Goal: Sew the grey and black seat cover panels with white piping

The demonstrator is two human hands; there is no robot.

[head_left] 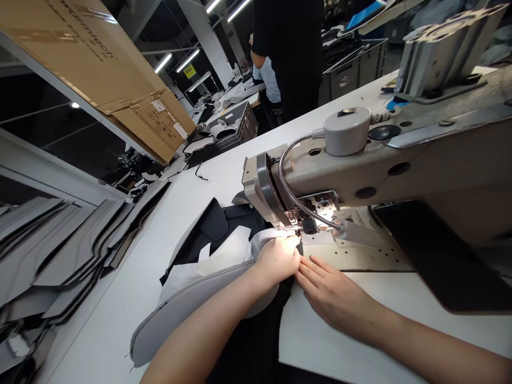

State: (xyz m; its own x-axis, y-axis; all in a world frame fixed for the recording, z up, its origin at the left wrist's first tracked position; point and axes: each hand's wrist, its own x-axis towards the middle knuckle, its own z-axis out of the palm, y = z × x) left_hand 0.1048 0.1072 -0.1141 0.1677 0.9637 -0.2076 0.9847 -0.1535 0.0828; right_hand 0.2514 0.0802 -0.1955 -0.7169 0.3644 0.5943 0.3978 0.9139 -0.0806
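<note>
A sewing machine (272, 181) with a lit needle area stands on the white table. Under its head lies a sewn fabric piece (192, 304) of grey mesh and black cloth, with a white layer (224, 253) folded over it. My left hand (279, 258) is closed on the fabric's edge just in front of the presser foot; its fingertips are partly hidden. Flat beside it, my right hand (336, 292) has its fingers stretched out, their tips near the fabric edge and my left hand. Black cloth hangs down below my hands toward the table's front edge.
A black phone (440, 250) lies at the right by the machine bed. Stacked grey fabric panels (68, 245) fill the left side. A cardboard box (96, 58) is at upper left. Behind the table stands a person in black (294, 53), near grey crates (356, 69).
</note>
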